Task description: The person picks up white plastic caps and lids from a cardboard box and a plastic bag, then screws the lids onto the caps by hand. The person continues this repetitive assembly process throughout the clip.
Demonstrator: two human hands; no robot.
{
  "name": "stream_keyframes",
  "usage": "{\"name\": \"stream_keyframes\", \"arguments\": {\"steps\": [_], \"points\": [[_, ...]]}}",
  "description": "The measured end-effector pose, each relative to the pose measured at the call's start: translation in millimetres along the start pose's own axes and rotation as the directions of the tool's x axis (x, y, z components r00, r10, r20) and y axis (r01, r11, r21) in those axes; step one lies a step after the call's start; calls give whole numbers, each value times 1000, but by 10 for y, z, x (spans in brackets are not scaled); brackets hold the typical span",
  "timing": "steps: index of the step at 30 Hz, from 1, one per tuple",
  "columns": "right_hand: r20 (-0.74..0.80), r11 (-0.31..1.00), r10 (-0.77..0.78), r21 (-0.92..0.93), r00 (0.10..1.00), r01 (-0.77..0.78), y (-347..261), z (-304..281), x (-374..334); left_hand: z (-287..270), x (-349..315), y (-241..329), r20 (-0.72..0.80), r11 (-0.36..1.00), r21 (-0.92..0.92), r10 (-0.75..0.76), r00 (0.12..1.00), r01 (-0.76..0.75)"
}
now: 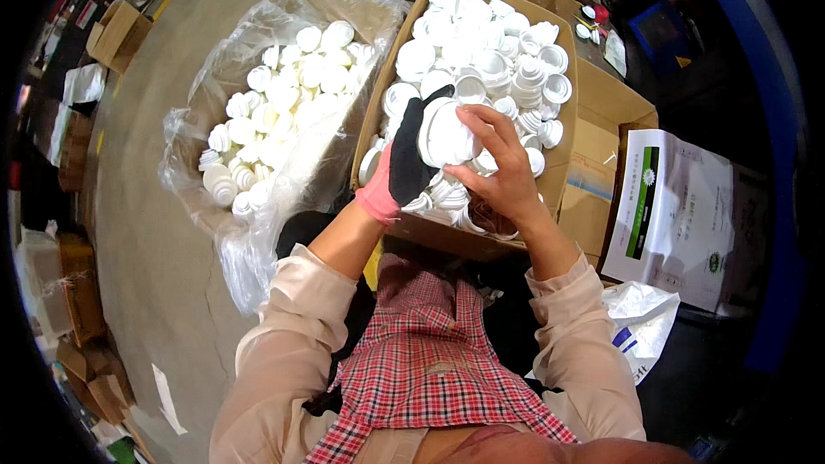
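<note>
Apparently midway, your left hand (414, 148) cupped and your right hand (505, 167) pinched one white piece (445, 136) at twelve o'clock above a carton (447, 239) of loose parts (494, 69), with more in a plastic bag (228, 60) at eleven, though which batch was finished was unclear.

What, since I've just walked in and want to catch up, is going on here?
A person is handling a round white plastic piece. Their left hand, in a black glove with a pink cuff, holds it; the bare right hand has fingertips at its right side, though whether they grip it is unclear. Both hands are above an open cardboard box heaped with white pieces. To its left, an open clear plastic bag holds more.
</note>
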State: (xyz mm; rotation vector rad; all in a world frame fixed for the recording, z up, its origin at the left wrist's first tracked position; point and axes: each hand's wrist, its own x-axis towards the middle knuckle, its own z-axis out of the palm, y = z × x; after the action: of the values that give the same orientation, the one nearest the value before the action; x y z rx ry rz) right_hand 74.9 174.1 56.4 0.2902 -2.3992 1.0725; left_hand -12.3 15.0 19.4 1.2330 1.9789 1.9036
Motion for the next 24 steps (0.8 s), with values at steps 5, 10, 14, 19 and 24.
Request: {"name": "stream_keyframes", "arguments": {"steps": [5,10,14,19,24], "points": [[-10,999,35,0,999,-35,-3,24,-8,3,-6,22,-1,997,-74,7,1000,-7],[-36,1000,24,-15,999,-24,-40,60,14,-12,-29,38,1,987,-162,6,1000,-5],[-36,999,28,-22,999,-29,-49,82,4,-35,-29,85,-18,997,-57,51,999,-52],[-20,996,-16,-87,1000,14,-67,106,1,1,-48,47,23,814,-533,-258,966,230],[-78,753,330,623,941,-213,85,147,8,65,43,298,147,733,-584,-326,934,348]]}}
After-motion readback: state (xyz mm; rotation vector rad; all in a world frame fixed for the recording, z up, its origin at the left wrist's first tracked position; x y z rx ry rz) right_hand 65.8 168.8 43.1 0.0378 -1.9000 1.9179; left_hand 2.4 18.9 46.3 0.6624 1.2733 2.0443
